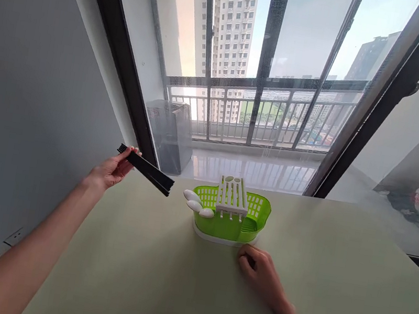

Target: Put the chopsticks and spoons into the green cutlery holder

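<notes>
Pale green desk (157,286) by balcony window. Left hand (112,171) clamps black chopsticks bundle (146,170) over far-left edge, not yet in green basket (229,218) mid-desk. Right hand (261,271), curled and empty, touches basket base.

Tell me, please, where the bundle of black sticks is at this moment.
In the head view, the black sticks are held in the left hand, raised over the table's far left corner, left of the green basket.
</notes>
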### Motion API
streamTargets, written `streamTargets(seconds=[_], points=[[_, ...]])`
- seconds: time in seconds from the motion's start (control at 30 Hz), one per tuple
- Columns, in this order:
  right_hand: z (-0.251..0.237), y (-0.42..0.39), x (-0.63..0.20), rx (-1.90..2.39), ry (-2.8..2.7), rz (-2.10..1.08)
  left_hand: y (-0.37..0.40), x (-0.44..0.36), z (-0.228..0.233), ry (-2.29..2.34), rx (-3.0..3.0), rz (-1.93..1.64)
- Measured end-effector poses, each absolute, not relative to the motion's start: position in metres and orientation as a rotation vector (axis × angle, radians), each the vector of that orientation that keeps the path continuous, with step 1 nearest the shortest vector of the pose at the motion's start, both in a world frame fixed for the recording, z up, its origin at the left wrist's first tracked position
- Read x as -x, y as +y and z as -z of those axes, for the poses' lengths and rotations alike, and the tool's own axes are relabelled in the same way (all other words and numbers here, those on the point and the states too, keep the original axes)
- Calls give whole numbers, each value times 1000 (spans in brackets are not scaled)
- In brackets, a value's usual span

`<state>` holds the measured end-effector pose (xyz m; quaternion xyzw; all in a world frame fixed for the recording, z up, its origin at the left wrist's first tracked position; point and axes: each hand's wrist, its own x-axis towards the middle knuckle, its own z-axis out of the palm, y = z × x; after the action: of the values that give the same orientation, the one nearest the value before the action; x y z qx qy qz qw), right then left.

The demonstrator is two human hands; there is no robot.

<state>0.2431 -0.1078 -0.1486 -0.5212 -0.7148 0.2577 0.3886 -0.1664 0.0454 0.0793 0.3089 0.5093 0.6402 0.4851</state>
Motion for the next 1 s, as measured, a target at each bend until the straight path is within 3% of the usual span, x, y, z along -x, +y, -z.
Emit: streamTargets(seconds=[0.13, 0.3, 0.43, 0.63, 1.0], points=[[150, -108, -245, 1311, -1822, -661, 18, 203, -52, 1470, -711, -1195], [151, -110, -246, 1318, -1798, -629, -9, 227, -25, 1631, -994, -493], [150, -111, -247, 1326, -1786, -633, -19, 229, -8, 1650, -1118, -210], [149, -112, -248, 1334, -1780, -635, -25, 222, 11, 1645, -1215, -12], [146, -111, -249, 1326, -1780, -608, -17, 211, 30, 1925, -1448, -6]])
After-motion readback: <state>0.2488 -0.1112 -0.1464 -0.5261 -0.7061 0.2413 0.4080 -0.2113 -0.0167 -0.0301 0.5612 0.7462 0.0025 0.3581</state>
